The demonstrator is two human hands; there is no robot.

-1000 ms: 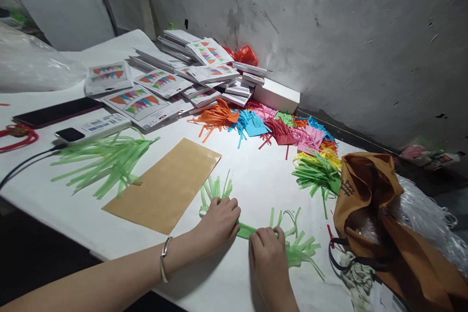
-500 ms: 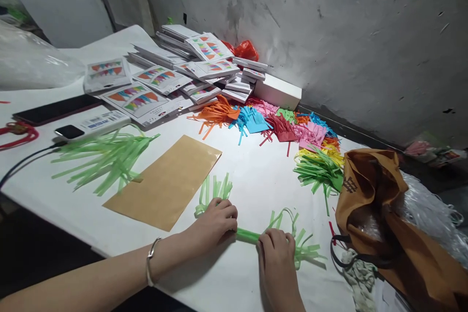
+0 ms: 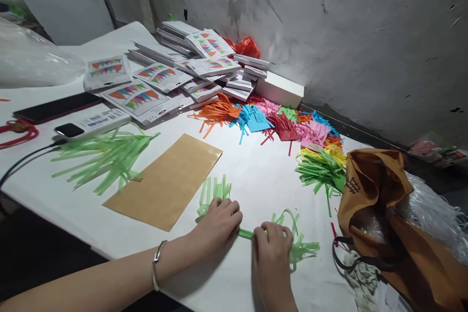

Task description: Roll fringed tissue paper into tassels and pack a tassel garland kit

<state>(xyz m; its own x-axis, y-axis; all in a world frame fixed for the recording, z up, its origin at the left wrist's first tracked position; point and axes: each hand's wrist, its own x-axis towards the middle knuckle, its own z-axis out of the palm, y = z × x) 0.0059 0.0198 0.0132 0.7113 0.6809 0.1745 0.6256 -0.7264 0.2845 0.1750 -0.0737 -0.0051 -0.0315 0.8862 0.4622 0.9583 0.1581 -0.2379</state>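
A green tissue-paper tassel (image 3: 245,234) lies across the white table, its middle rolled into a narrow band and both ends cut into loose fringe. My left hand (image 3: 221,219), with a silver bangle at the wrist, has its fingers curled over the left part of the band. On the right part, my right hand (image 3: 272,251) presses with bent fingers. Only a short length of band shows between them; the paper beneath my fingers is hidden. Left of my left hand lies a brown paper sheet (image 3: 166,183), and beyond it another fringed green tissue piece (image 3: 113,156).
Packets with printed pennant pictures (image 3: 137,100) are piled at the back. Colourful tassel bundles (image 3: 258,119) stretch along the wall side beside a white box (image 3: 280,88). At right stands a brown bag (image 3: 376,195). A phone (image 3: 58,107) and a power bank (image 3: 95,124) lie at left.
My hands have come a little closer together, the right one shifting left, so less of the rolled band shows between them. The view has tilted slightly.
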